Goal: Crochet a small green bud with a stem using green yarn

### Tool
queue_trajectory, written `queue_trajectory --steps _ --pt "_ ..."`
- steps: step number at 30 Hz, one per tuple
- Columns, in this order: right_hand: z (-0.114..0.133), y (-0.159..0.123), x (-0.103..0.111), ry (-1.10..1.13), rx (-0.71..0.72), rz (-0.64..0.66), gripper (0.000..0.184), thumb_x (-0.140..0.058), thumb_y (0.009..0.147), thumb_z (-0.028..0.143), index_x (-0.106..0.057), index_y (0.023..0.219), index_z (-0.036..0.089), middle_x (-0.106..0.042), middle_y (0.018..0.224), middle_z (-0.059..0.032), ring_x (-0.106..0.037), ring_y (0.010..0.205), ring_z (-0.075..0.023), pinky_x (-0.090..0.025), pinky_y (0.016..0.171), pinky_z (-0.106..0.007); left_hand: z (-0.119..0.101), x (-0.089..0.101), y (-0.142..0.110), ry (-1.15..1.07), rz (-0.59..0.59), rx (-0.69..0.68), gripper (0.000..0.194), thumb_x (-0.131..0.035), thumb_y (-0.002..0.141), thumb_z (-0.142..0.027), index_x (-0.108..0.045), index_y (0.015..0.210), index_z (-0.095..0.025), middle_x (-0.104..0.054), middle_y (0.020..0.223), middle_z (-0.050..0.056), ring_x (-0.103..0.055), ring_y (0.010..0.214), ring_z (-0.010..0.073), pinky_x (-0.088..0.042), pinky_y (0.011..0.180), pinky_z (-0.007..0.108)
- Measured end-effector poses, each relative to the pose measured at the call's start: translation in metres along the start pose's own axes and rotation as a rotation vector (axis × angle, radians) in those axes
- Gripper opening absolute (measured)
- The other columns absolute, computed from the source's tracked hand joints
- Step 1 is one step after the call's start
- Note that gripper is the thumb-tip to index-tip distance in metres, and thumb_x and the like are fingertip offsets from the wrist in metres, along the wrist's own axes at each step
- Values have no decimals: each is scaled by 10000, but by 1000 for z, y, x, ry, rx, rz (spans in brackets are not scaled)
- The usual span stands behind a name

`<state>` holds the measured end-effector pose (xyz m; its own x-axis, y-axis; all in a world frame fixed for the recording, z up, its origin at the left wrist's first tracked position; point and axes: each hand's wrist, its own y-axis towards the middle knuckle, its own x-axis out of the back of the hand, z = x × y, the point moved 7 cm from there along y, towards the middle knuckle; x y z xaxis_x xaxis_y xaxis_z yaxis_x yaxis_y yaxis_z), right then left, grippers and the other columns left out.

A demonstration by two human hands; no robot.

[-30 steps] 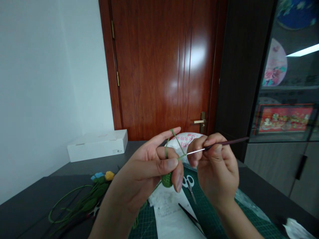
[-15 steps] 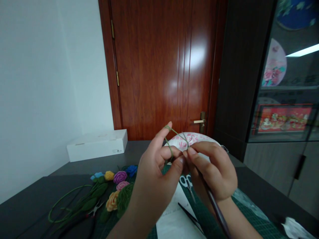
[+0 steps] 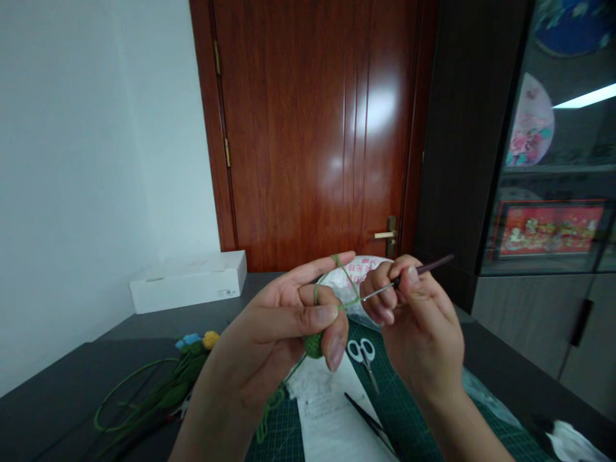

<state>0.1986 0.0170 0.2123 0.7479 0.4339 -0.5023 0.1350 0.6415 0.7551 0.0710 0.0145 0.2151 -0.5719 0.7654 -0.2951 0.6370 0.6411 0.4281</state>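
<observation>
Two bare hands work above the counter (image 3: 58, 385). The left hand (image 3: 283, 317) has its grip closed on one green crocheted piece (image 3: 314, 345), pinched between thumb and fingers in front of the mat. One strand of green yarn (image 3: 347, 277) passes over its extended index finger, wraps a bent finger below, and meets the tip of one crochet hook (image 3: 423, 268). The right hand (image 3: 418, 321) holds that single hook, its grip closed on the dark handle.

Below, one green cutting mat (image 3: 409, 410) carries one pair of white-handled scissors (image 3: 364, 356) and one white paper sheet (image 3: 330, 417), with one slim black tool (image 3: 369, 420) lying partly across it. To the left are two small flowers, one blue (image 3: 188, 341) and one yellow (image 3: 210, 339) (the green leaves (image 3: 180, 378) beside them overlap too much to count). One white box (image 3: 187, 283) stands behind.
</observation>
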Motion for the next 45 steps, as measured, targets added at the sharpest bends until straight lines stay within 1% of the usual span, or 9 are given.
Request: queue_trajectory --steps 4,7,10,19,24,31,38,42,45 --pt "-14 0 -2 125 -159 2 284 -569 1002 253 -565 729 176 -486 642 34 -436 529 -80 -368 519 -211 -1 2 1 42 -34 -16 697 -662 878 -79 -415 1529 -75 -660 630 25 -608 563 152 -418 580 263" --pt "-20 -1 -3 129 -191 8 299 -577 1011 269 -582 731 164 -528 659 26 -475 546 -72 -387 532 -197 -3 3 1 114 -76 -48 743 -681 878 -80 -374 1555 -94 -684 654 30 -627 575 160 -438 590 267" --pt "-17 -2 -2 84 -145 -3 244 -595 1007 276 -580 781 185 -576 689 27 -522 575 -83 -414 560 -206 -4 3 1 148 -86 -76 770 -701 881 -105 -354 1569 -114 -687 656 23 -633 577 165 -461 597 276" --pt "10 -5 -4 -283 168 -24 216 -555 1028 240 -549 813 218 -611 681 33 -553 626 -118 -438 643 -283 -4 0 0 215 -98 -115 816 -721 879 -118 -329 1589 -205 -682 660 -10 -646 584 160 -492 621 286" --pt "18 -9 -8 -385 275 9 168 -544 1029 214 -539 862 224 -614 701 28 -593 646 -139 -462 632 -305 -6 -3 -5 289 -152 -73 795 -707 903 -135 -322 1590 -248 -678 684 -18 -663 625 170 -495 670 313" --pt "21 -11 -8 -437 329 7 159 -527 1028 184 -522 871 215 -603 710 32 -575 611 -125 -466 616 -306 -9 -6 -6 314 -162 -75 794 -714 902 -152 -330 1589 -247 -666 688 -23 -663 627 171 -484 666 311" --pt "24 -12 -11 -506 366 19 146 -532 1024 184 -529 881 214 -608 702 28 -605 631 -135 -478 616 -300 -9 -7 -7 316 -146 -76 801 -713 908 -165 -310 1596 -239 -682 693 -12 -667 638 171 -490 692 314" --pt "23 -14 -11 -504 381 29 125 -561 1009 175 -548 891 215 -626 705 20 -633 670 -148 -494 631 -299 -9 -8 -6 334 -144 -80 819 -706 910 -158 -285 1607 -238 -690 696 -9 -673 645 172 -494 717 323" --pt "21 -14 -10 -479 365 7 119 -580 1002 176 -549 897 224 -636 712 26 -639 666 -142 -497 628 -288 -9 -8 -6 341 -158 -97 823 -699 910 -158 -274 1612 -227 -692 692 -8 -679 646 179 -508 739 341"
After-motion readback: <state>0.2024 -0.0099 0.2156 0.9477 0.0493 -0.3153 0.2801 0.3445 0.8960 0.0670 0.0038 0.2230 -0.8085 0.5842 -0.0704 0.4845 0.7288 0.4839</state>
